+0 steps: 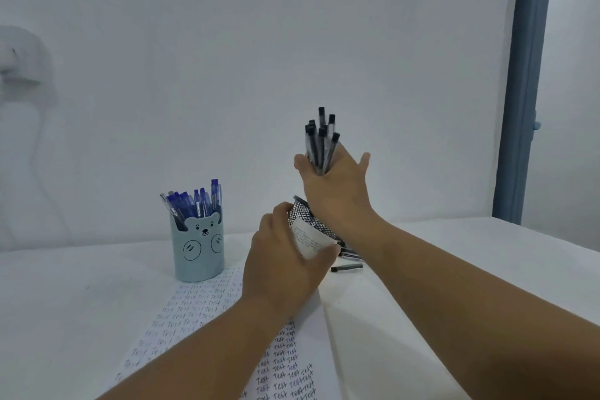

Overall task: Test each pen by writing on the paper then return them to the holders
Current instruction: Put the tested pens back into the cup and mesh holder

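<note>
Clearly at the returning step for the black pens. Right hand (337, 185) raised above the worktop (454, 269), grip closed round a bunch of black pens (319, 143), caps up, thumb and little finger splayed out to the sides. Left hand (285, 253) wrapped round a black mesh holder (308, 221) with a white label, tilted toward the bunch, mouth up and to the left; whether lifted off the worktop or merely tipped on its edge, cannot tell. A few loose black pens (347, 266) lying on the worktop just behind and beside the holder, partly hidden by the right forearm. Blue bear-faced holder (198, 247) standing upright toward the left of the worktop, full of blue pens (201, 204), apparently already done. Paper (201, 305) stretched from just in front of that holder toward the near edge, under both forearms, covered with rows of the word "Test" in blue and black. Likely next: swing the bunch over the mesh mouth, lower the tips in together, then ease the grip. Calls for keeping the pens roughly parallel so none catches the rim, and steadying the holder upright before letting go. Stray pens on the worktop probably to be gathered afterward.
</note>
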A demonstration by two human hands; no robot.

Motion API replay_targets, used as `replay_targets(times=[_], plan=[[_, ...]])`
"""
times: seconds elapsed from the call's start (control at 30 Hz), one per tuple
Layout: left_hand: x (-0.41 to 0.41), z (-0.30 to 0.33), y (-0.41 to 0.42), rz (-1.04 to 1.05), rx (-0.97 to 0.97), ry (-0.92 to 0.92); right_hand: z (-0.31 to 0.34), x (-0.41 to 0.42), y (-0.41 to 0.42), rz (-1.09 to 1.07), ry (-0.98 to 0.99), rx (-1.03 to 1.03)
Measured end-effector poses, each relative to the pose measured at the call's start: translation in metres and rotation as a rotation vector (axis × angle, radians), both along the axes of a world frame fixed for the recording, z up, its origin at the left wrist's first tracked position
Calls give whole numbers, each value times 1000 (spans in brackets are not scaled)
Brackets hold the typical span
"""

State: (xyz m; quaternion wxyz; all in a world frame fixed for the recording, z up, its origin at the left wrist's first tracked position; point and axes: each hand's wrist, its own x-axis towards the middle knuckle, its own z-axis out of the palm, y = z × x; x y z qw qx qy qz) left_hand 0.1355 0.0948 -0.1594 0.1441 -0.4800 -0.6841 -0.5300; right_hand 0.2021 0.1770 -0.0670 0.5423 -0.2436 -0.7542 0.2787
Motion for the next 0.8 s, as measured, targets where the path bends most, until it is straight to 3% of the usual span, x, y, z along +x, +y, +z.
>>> replay_targets(times=[0.1,0.23,0.4,0.63,0.8], plan=[[0,0,0,36,4,8,-3,-1,-3,-129,-70,30],[-2,0,0,76,7,-22,-6,-1,8,-214,-131,-140],[-2,1,-1,98,-6,-36,-19,1,13,-18,-1,-495],[-4,2,-1,68,42,-83,-25,8,14,304,157,-503],[-3,2,-2,20,47,-94,-20,18,14,312,306,-661]])
